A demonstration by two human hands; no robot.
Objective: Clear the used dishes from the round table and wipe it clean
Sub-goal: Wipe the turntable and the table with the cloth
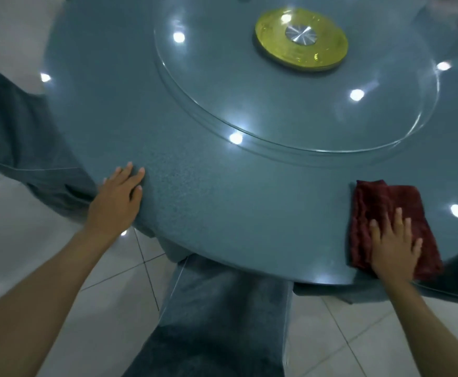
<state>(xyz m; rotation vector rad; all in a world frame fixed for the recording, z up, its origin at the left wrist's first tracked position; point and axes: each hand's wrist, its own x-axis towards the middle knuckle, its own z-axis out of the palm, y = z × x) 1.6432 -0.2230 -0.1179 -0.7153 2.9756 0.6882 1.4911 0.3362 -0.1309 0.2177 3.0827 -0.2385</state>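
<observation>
Two bare forearms reach forward from the bottom corners of the view, over pale floor tiles (108, 270) and a grey upholstered chair (217, 317) tucked under the near edge of the round table (222, 191). The left hand (116, 197) lies palm down at the table's left rim, fingers straight and slightly spread, holding nothing; the wrist hangs just off the edge. The right hand (395, 250) lies flat on a folded dark red cloth (385, 208), fingers extended and fanned, pressing it against the tabletop close to the near right rim rather than gripping it. Beyond the hands, the blue-grey surface reflects ceiling lights. Farther on sits a round glass turntable (290, 110), and at its centre a yellow disc (301, 39) with a silver hub.
</observation>
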